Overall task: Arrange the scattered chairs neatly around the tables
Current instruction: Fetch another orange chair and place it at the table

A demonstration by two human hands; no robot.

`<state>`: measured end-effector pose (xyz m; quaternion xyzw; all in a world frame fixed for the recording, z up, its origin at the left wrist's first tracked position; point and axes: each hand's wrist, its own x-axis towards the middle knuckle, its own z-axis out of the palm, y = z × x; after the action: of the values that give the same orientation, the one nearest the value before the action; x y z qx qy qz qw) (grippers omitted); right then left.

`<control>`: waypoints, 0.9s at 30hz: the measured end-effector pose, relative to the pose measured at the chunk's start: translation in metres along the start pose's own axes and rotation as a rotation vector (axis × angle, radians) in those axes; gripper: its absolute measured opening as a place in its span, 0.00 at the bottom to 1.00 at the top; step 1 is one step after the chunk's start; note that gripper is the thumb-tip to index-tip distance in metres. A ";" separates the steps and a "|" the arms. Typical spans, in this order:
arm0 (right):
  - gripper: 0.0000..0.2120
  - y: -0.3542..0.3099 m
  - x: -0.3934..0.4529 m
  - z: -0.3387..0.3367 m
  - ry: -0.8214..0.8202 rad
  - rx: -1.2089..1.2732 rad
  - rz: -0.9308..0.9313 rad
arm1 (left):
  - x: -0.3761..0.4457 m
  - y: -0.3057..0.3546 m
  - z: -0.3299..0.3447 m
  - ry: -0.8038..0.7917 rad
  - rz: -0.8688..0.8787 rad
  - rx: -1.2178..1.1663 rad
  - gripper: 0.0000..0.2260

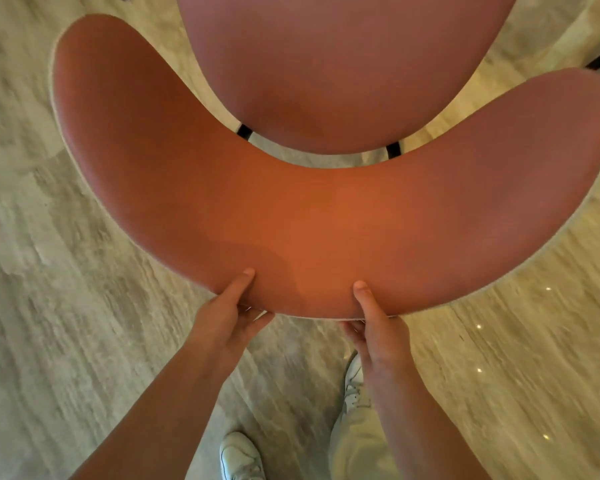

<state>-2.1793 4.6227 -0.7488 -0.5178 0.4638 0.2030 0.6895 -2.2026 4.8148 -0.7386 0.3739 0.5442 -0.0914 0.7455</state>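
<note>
Chair (326,220) seat facing away, curved backrest spanning left-right, left hand (227,315) and right hand (374,327) grips clamped on it

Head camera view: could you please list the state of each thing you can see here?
Curved pink-orange padded chair backrest: upright, gripped at its near edge by both hands.
Rounded pink padded chair seat: unoccupied, beyond the backrest.
Left hand: thumb on top of the backrest, fingers curled beneath.
Right hand: same grip, beside the left.
White sneakers: on the pale marbled floor.
</note>
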 end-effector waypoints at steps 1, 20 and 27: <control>0.12 -0.013 -0.005 0.004 -0.015 -0.008 -0.008 | -0.006 0.010 0.007 -0.006 0.019 0.020 0.09; 0.24 -0.269 -0.032 0.137 -0.090 0.061 -0.228 | -0.045 0.212 0.200 0.095 0.312 0.120 0.13; 0.19 -0.322 -0.030 0.172 -0.057 0.142 -0.215 | -0.045 0.258 0.240 0.140 0.333 0.114 0.13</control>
<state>-1.8757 4.6610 -0.5483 -0.5084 0.3991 0.1093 0.7552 -1.9012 4.8268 -0.5501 0.5059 0.5194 0.0286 0.6881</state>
